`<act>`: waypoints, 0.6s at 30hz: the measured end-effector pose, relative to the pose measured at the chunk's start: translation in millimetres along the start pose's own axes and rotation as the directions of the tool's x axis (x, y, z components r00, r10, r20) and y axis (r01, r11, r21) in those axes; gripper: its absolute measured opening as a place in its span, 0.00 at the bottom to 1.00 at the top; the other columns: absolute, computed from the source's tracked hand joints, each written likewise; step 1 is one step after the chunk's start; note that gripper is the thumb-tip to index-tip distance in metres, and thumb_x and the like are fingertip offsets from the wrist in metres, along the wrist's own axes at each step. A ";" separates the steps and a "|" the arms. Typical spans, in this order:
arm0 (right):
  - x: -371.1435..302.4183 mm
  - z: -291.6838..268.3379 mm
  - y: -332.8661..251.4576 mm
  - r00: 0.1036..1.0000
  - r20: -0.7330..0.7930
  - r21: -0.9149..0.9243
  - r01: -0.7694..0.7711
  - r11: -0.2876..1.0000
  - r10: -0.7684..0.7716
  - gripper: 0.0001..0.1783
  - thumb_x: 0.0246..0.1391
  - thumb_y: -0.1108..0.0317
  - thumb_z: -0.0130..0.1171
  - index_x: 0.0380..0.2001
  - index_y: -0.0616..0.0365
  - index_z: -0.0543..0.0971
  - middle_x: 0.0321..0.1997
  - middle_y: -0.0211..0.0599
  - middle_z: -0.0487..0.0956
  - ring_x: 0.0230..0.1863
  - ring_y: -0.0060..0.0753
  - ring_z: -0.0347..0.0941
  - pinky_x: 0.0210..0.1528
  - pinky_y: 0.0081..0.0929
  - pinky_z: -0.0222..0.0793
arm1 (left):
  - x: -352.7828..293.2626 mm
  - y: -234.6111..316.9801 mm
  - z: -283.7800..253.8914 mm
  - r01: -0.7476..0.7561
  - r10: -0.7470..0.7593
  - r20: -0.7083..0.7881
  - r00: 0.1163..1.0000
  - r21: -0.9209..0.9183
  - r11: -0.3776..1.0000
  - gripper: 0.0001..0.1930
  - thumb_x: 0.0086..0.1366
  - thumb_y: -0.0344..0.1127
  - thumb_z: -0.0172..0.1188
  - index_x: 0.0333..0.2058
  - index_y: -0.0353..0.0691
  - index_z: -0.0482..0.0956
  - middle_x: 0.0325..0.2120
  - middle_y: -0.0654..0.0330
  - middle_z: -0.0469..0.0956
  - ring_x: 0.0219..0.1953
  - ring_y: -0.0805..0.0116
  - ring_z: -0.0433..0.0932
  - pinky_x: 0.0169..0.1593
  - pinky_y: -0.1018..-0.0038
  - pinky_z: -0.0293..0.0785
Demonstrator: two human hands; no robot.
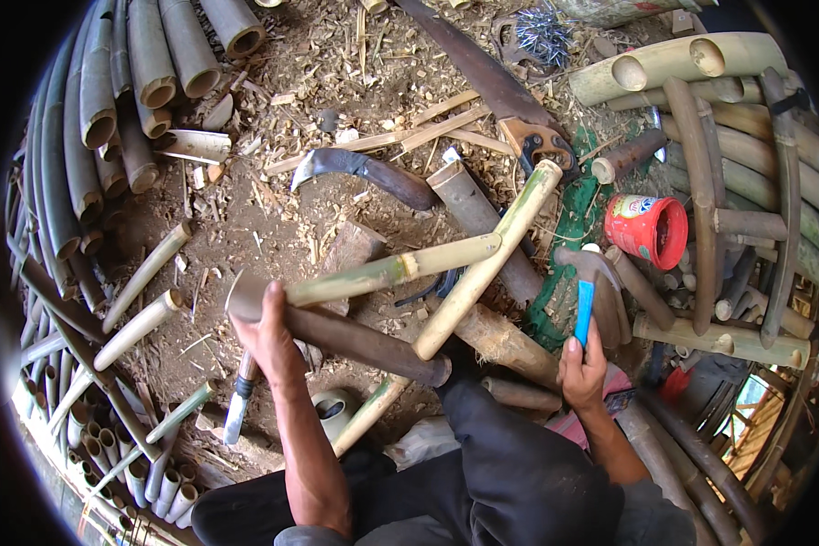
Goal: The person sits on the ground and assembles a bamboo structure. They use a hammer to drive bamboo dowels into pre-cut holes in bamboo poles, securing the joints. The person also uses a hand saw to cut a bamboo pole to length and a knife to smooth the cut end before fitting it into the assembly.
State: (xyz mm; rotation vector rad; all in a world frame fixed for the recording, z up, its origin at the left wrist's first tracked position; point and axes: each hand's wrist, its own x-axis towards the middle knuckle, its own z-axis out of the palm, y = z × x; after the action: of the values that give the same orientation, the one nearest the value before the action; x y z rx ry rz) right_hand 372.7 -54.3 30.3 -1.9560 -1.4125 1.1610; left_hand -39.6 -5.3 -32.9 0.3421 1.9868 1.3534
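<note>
My left hand is wrapped round the left end of a brown bamboo piece, which lies across in front of my knees. A pale bamboo pole runs rightward from beside that hand and meets a second, slanting pale pole; the two form an angled frame with the brown piece. Off to the right, my right hand is closed on a narrow, flat blue object pointing upward; its exact kind is unclear. Just beyond the blue object is a hammer-like head.
A curved-blade knife and a handsaw lie ahead among shavings. A red tub stands right, near jointed bamboo frames. Bamboo poles are stacked left. A knife is below my left hand.
</note>
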 end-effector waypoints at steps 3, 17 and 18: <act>28.7 -0.8 -13.3 0.982 0.065 -0.210 0.189 0.959 -0.179 0.29 0.69 0.68 0.46 0.69 0.67 0.58 0.30 0.37 0.75 0.24 0.23 0.69 0.29 0.24 0.69 | 17.1 -30.4 -9.7 -0.162 0.225 -0.078 0.971 0.475 0.865 0.50 0.57 0.44 0.70 0.67 0.23 0.49 0.61 0.33 0.61 0.63 0.41 0.64 0.68 0.48 0.58; 94.1 -19.1 -119.1 0.785 0.551 -0.597 0.608 0.524 -0.282 0.32 0.62 0.74 0.52 0.69 0.54 0.62 0.39 0.53 0.78 0.32 0.58 0.78 0.33 0.46 0.73 | -11.6 -26.9 151.2 -0.925 0.206 0.902 0.378 0.373 0.068 0.07 0.66 0.35 0.49 0.30 0.41 0.73 0.23 0.56 0.82 0.25 0.58 0.83 0.34 0.63 0.77; 102.3 -17.7 -122.9 0.749 0.587 -0.568 0.652 0.502 -0.309 0.33 0.60 0.74 0.54 0.69 0.53 0.62 0.30 0.48 0.76 0.24 0.55 0.74 0.27 0.47 0.71 | -12.8 -33.9 149.2 -0.927 0.238 0.897 0.372 0.371 0.051 0.05 0.64 0.34 0.52 0.30 0.41 0.73 0.23 0.56 0.82 0.26 0.60 0.83 0.33 0.63 0.77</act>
State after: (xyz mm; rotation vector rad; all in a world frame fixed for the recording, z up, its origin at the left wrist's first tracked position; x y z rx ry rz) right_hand 333.6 87.3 96.0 -1.5170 -2.8438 0.7585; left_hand 75.6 78.9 -89.5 2.2285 1.6730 0.1472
